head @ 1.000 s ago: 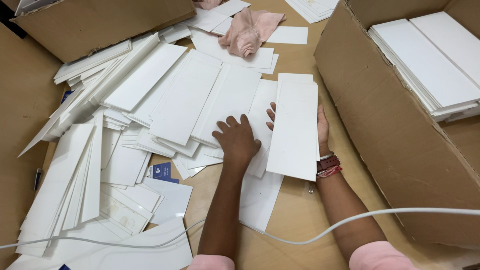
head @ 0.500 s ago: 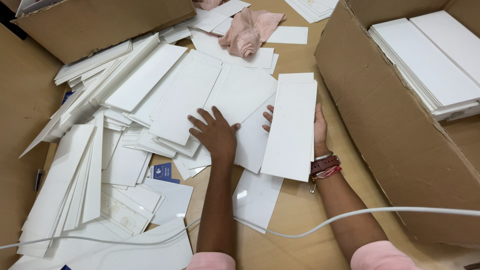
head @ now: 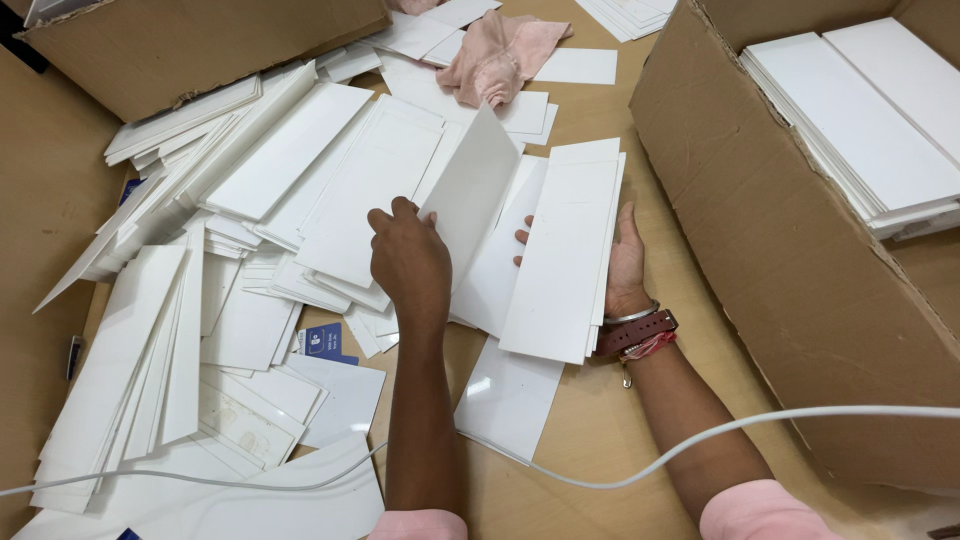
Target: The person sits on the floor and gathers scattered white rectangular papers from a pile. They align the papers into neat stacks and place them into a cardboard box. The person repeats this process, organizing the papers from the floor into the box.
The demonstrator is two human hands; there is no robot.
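My left hand (head: 410, 262) grips one long white rectangular sheet (head: 472, 190) by its near left edge and holds it tilted up off the heap. My right hand (head: 624, 262) lies palm up under a small stack of the same white sheets (head: 562, 250), with fingertips showing at the stack's left side. A brown strap and bracelets sit on the right wrist. Many more white sheets (head: 290, 190) lie scattered over the brown surface to the left and ahead of both hands.
A large cardboard box (head: 790, 250) at the right holds neat stacks of white sheets (head: 860, 120). Another cardboard box (head: 190, 50) stands at the far left. A pink cloth (head: 495, 55) lies on the far sheets. A white cable (head: 640, 465) crosses my forearms. A blue card (head: 324, 343) peeks out.
My left hand slid left across the heap, took one sheet and tipped it up on edge. The stack on my right hand shifted slightly left and tilted.
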